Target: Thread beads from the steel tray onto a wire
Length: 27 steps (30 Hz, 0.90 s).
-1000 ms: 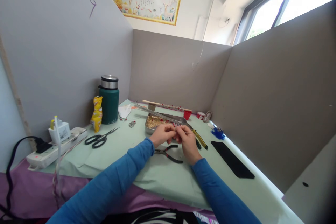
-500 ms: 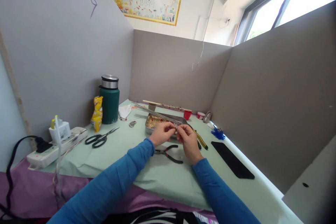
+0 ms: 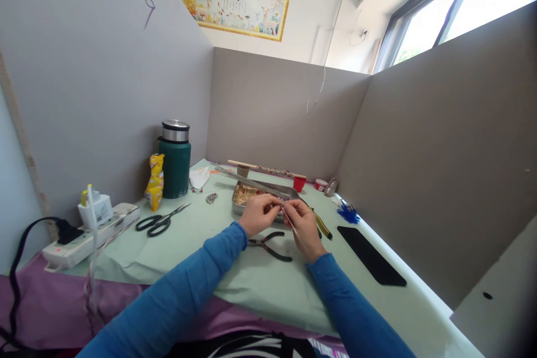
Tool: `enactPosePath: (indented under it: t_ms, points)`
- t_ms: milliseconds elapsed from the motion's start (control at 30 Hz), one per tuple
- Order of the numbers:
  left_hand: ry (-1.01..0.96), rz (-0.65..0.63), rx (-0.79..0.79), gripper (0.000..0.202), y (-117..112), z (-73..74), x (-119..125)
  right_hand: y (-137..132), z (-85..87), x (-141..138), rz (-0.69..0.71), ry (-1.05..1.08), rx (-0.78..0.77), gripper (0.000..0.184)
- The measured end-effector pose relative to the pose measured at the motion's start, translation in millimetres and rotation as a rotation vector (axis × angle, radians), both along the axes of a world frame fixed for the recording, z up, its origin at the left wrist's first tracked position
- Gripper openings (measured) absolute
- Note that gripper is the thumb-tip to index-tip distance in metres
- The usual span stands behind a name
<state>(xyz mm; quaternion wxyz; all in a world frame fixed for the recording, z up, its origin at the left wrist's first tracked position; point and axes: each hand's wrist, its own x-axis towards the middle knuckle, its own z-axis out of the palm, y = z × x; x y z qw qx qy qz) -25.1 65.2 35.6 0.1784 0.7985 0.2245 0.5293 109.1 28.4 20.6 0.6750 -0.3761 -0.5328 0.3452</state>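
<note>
My left hand (image 3: 260, 215) and my right hand (image 3: 302, 228) meet fingertip to fingertip over the front of a metal tray (image 3: 237, 208). Both are closed in a pinch. Between the left fingertips is a tiny glittery piece, apparently beaded, mostly hidden by the fingers. A thin pale wire (image 3: 293, 227) runs down from the right fingertips across that palm. Gold-coloured beads (image 3: 244, 194) and some red ones lie in the tray. Black-handled pliers (image 3: 268, 244) rest with spread handles just below my hands. Yellow-and-black handled pliers (image 3: 324, 227) lean at the tray's right side.
Left are scissors (image 3: 163, 220), a green bottle (image 3: 175, 168), a yellow packet (image 3: 155, 182) and a power strip (image 3: 92, 235). Long wires (image 3: 262, 183) and a beaded rod (image 3: 274, 171) lie behind. A red cup (image 3: 299, 183) and black strip (image 3: 371, 255) are right.
My right hand has turned slightly, and the thin wire now slants down over its palm. My left hand stays nearly where it was.
</note>
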Motion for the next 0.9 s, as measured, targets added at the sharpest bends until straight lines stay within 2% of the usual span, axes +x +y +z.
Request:
enactPosePath:
  t_ms: [600, 733, 900]
  points:
    - [-0.042, -0.03, -0.116, 0.015, 1.3, -1.1, 1.3, 2.9, -1.4, -0.6, 0.005, 0.008, -0.025, 0.027]
    - [-0.087, 0.021, -0.141, 0.013, 3.6, -2.2, 0.9, 3.4, -4.0, -2.6, 0.001, -0.116, -0.069, 0.032]
    - [-0.114, 0.083, -0.235, 0.01, 6.3, -1.9, 0.2, -1.3, -7.7, -6.8, -0.052, -0.325, 0.027, 0.025]
